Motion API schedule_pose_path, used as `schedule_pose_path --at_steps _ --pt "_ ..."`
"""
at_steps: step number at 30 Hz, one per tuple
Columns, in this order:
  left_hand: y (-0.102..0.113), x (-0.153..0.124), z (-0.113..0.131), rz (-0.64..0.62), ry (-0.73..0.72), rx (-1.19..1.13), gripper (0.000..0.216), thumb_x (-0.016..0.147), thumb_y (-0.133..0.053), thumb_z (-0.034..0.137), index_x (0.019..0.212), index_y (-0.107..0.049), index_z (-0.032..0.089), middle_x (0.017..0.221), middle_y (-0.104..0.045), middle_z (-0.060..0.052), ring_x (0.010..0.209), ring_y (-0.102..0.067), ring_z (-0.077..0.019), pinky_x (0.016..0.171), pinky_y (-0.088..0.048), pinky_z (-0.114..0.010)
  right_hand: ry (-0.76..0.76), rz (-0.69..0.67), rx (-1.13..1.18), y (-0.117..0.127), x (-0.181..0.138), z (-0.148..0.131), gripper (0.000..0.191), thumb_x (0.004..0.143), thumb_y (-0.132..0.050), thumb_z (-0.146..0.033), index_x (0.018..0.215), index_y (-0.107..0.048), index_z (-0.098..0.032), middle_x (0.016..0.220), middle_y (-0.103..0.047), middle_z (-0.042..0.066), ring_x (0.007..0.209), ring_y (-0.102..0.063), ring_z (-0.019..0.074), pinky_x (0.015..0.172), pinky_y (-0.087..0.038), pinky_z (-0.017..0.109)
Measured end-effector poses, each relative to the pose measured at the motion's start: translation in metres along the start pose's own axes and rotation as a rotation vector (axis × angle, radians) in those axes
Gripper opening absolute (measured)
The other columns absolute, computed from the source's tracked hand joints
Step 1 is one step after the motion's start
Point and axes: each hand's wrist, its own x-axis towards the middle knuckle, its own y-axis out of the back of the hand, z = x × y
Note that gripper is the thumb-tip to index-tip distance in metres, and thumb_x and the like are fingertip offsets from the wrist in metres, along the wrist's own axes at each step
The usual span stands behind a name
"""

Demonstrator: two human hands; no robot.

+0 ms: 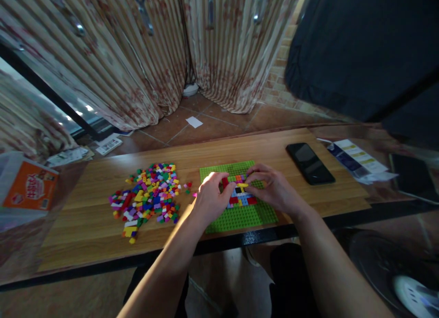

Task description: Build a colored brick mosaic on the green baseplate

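Note:
A green studded baseplate (236,219) lies on the wooden table, with a build of toy bricks (243,200) in red, white, blue, black and other colours at its middle. My left hand (213,195) rests over the plate's left side, thumb and curled fingers around a red brick (225,182); whether that brick is fixed to the build is hard to tell. From the right, my right hand (270,186) pinches a yellow brick (243,185) just above the build. Fingers hide parts of the bricks beneath.
Loose coloured bricks (151,199) are heaped on the table (85,226) left of the plate. A black phone (309,163) lies to the right, with printed papers (358,160) beyond it. A plastic tub with an orange label (30,185) stands at far left. Curtains (229,52) hang behind.

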Motion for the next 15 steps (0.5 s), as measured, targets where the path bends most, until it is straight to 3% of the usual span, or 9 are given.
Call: schedule_pose_path --at_steps 6,15 --pt "-0.009 0.001 0.005 0.053 0.041 0.034 0.032 0.086 -0.063 0.04 0.108 -0.065 0.016 0.102 -0.069 -0.009 0.092 -0.064 -0.0228 0.082 -0.05 -0.036 -0.002 -0.008 -0.046 -0.002 0.0 0.0 0.006 0.08 -0.067 -0.02 0.078 -0.072 -0.023 0.104 -0.064 0.006 0.095 -0.063 0.0211 0.09 -0.05 0.04" --pt "-0.01 0.001 0.007 0.038 0.092 0.049 0.027 0.085 -0.063 0.032 0.108 -0.064 0.019 0.102 -0.069 -0.006 0.089 -0.064 -0.0202 0.082 -0.051 -0.034 -0.054 0.009 0.038 -0.003 0.0 0.002 0.005 0.081 -0.067 -0.022 0.081 -0.072 -0.022 0.103 -0.065 0.006 0.093 -0.064 0.0192 0.086 -0.05 0.038"
